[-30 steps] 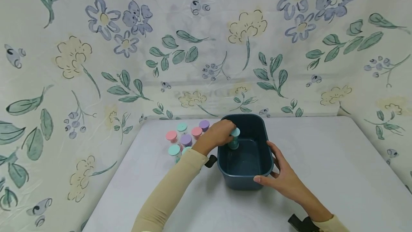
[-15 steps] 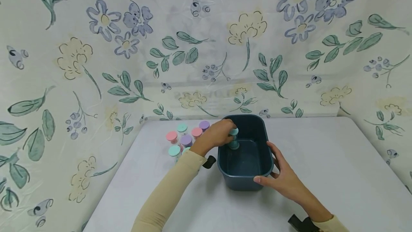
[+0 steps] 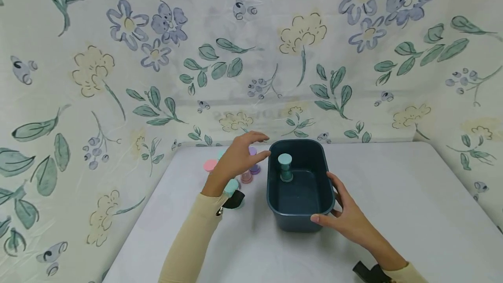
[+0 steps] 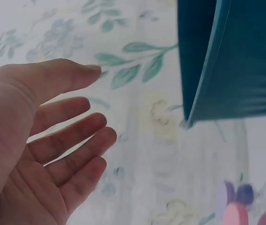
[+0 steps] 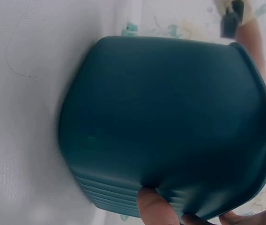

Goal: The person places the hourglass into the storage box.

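Observation:
A dark blue-teal plastic bin (image 3: 300,222) stands on the table. Inside, near its left wall, one sand timer (image 3: 284,160) with teal ends stands upright. My left hand (image 3: 237,157) is just left of the bin, thumb and fingers spread apart and holding nothing; the left wrist view shows its palm side too. My right hand (image 3: 349,218) grips the near right corner of the bin, thumb on the front rim and fingers along the right side. Several sand timers with pink (image 3: 210,165), purple and teal ends stand left of the bin, partly hidden by my left hand and wrist.
The white table (image 3: 401,195) stretches out to the right and front of the bin. Floral cloth (image 3: 251,56) rises behind the table and at its sides. A black camera mount (image 3: 234,200) sits on my left wrist, close over the timers.
My left hand has let go of the teal sand timer, leaving it standing in the bin, and has moved left, out over the other timers. The right hand stays on the bin.

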The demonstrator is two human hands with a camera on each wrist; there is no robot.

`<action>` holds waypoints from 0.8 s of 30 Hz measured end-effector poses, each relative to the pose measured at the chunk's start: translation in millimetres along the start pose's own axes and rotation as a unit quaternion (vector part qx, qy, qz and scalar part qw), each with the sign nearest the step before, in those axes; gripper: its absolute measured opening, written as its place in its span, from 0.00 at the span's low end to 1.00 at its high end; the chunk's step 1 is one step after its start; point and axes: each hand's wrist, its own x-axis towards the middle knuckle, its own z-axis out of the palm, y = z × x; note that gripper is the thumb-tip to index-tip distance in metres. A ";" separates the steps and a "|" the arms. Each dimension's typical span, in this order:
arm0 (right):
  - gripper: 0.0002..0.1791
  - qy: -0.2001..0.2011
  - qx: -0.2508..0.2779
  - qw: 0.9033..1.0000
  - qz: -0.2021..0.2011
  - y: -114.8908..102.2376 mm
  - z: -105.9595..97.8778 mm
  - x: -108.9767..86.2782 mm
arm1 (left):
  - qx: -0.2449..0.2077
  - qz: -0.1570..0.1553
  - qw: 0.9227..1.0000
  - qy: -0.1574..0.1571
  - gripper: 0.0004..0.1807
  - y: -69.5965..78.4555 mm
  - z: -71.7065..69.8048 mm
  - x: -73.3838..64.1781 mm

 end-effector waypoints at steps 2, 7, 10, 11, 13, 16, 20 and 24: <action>0.60 0.000 0.001 1.000 -0.001 0.0 0.0 0.4 | -0.014 -0.003 0.999 0.028 0.23 -5.2 -7.3 -8.9; 0.60 0.001 -0.002 1.000 -0.002 1.3 0.2 1.3 | -0.029 -0.016 0.995 0.090 0.23 -20.0 -23.0 -33.0; 0.60 -0.001 -0.001 1.000 -0.001 3.0 0.9 1.0 | -0.045 -0.038 0.992 0.116 0.23 -29.2 -30.4 -49.9; 0.60 0.000 0.000 1.000 -0.001 3.3 1.2 0.7 | -0.050 -0.045 0.990 0.123 0.23 -32.2 -32.4 -55.2; 0.60 0.002 0.001 1.000 -0.002 3.9 1.5 0.5 | -0.065 -0.057 0.987 0.137 0.23 -38.1 -35.4 -65.0; 0.59 0.006 0.001 1.000 -0.004 4.2 1.6 0.6 | -0.087 -0.074 0.981 0.157 0.23 -46.7 -36.4 -78.0; 0.60 0.001 0.004 1.000 -0.005 3.3 0.5 1.7 | -0.115 -0.112 0.971 0.179 0.24 -57.8 -32.1 -95.7; 0.60 0.000 0.007 1.000 -0.004 2.9 0.2 2.1 | -0.152 -0.146 0.956 0.206 0.25 -69.1 -26.3 -109.6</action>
